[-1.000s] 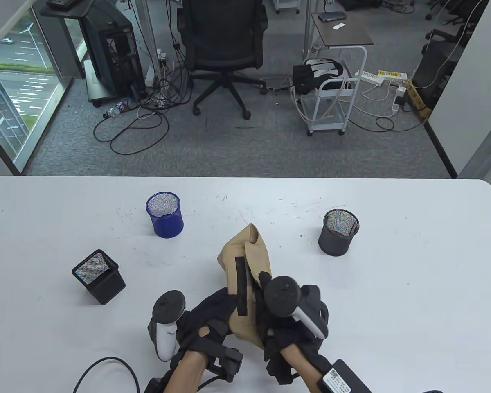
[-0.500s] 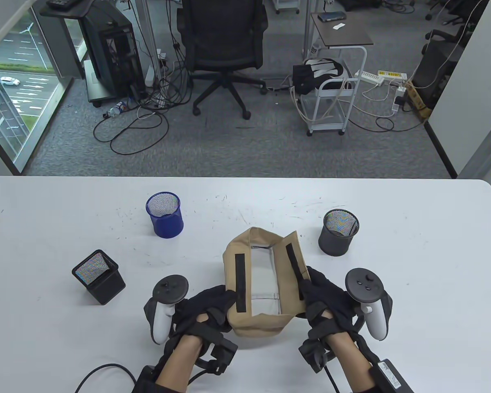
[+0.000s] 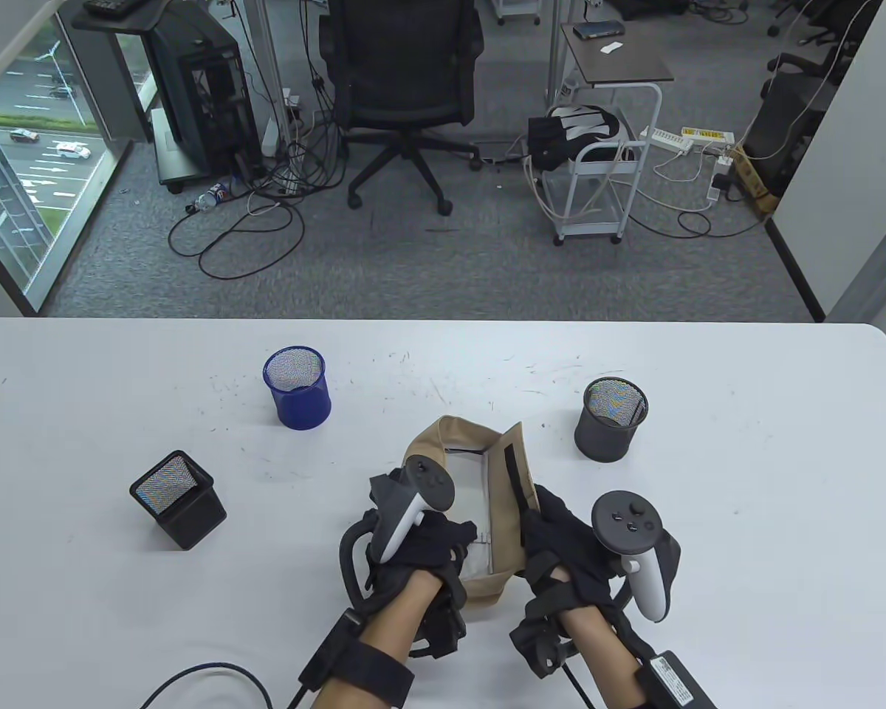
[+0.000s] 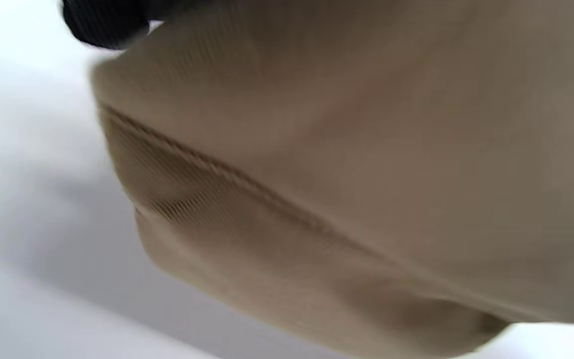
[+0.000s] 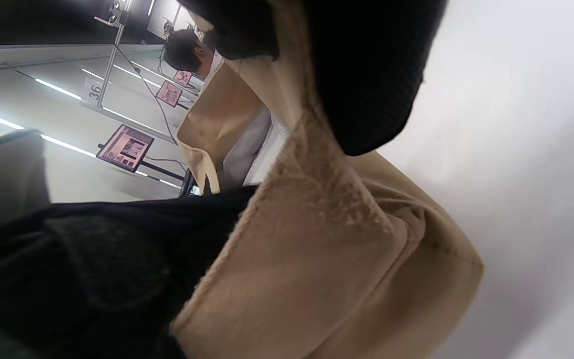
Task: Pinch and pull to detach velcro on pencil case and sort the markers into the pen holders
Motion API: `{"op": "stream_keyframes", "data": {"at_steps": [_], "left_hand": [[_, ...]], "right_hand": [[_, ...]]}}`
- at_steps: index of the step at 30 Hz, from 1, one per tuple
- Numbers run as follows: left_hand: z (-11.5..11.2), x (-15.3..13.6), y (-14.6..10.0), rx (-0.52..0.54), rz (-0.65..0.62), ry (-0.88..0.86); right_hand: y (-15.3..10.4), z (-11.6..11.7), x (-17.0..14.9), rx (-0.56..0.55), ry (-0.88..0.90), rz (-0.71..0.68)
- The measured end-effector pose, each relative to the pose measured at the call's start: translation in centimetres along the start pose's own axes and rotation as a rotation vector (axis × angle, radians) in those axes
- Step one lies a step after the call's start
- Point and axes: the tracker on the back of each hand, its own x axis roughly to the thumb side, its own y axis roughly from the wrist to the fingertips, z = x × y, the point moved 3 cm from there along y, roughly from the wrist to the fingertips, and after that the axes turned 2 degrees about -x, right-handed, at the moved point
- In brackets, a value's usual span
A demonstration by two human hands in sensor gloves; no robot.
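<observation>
The tan pencil case [image 3: 506,473] lies open at the table's near middle, its white lining showing. My right hand [image 3: 537,513] pinches the case's right flap beside the black velcro strip [image 3: 515,476]; in the right wrist view, gloved fingers [image 5: 366,75] clamp the tan fabric [image 5: 357,239]. My left hand [image 3: 459,538] lies over the case's left side and reaches toward the opening, with its fingers hidden under the tracker. The left wrist view shows only the case's outer cloth [image 4: 342,149] and one black fingertip [image 4: 102,22]. No marker shows.
A blue round mesh holder [image 3: 297,388] stands at the back left, a black round one [image 3: 610,419] at the right, and a black square one [image 3: 177,500] at the near left. A cable [image 3: 207,676] trails along the table's front edge.
The flaps were pulled apart and the case opened. Since then my left hand has left the left flap's edge and swung right over the case. My right hand keeps the right flap and shifted slightly left.
</observation>
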Motion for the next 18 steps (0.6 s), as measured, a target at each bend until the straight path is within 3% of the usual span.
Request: {"op": "stream_keyframes", "data": {"at_steps": [2,6,10,12,15,18], "left_hand": [[0.3,-0.5,0.0,-0.001,-0.034,-0.072],[2.2,-4.3,0.1,-0.043,-0.066,-0.398],[2.6,-6.0,0.0,-0.055,-0.086,-0.527],[2.3,-5.8,-0.3,-0.036,-0.097,-0.543],[2.1,-5.5,-0.5,-0.025,-0.111,-0.561],[1.8,-5.2,-0.7,0.004,-0.125,-0.536]], "right_hand": [[0.1,-0.3,0.0,-0.002,-0.011,-0.002],[0.8,-2.0,-0.6,0.005,-0.017,0.013],[1.3,-2.5,-0.6,0.076,-0.048,0.020],[1.2,-2.8,0.5,0.078,-0.173,0.029],[0.5,-3.9,2.4,-0.011,-0.381,0.025],[-0.6,-5.0,5.4,-0.176,-0.643,0.007]]}}
